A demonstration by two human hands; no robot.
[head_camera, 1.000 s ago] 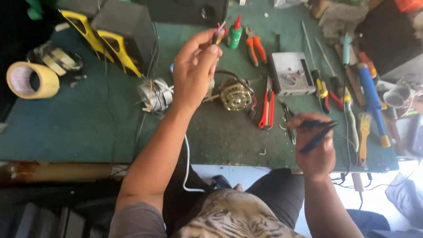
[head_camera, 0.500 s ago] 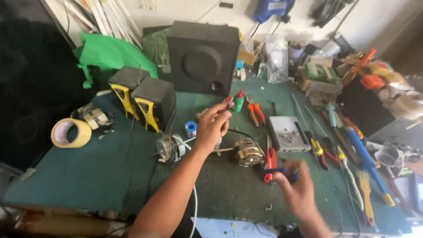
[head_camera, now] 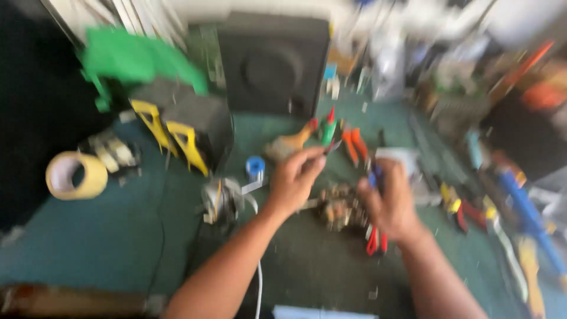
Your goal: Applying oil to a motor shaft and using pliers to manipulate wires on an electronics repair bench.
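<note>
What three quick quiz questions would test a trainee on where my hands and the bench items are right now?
1. True or false: the roll of tape lies at the left side of the green table, apart from both hands.
2. Which lies between the left hand and the right hand? A) the copper-wound motor part B) the black speaker box C) the green cloth
3. Fill in: the red-handled pliers lie just below the ____ hand.

Key: 1 true. 2 A. 3 right. The picture is blurred, so what the fingers pinch cannot be told.
</note>
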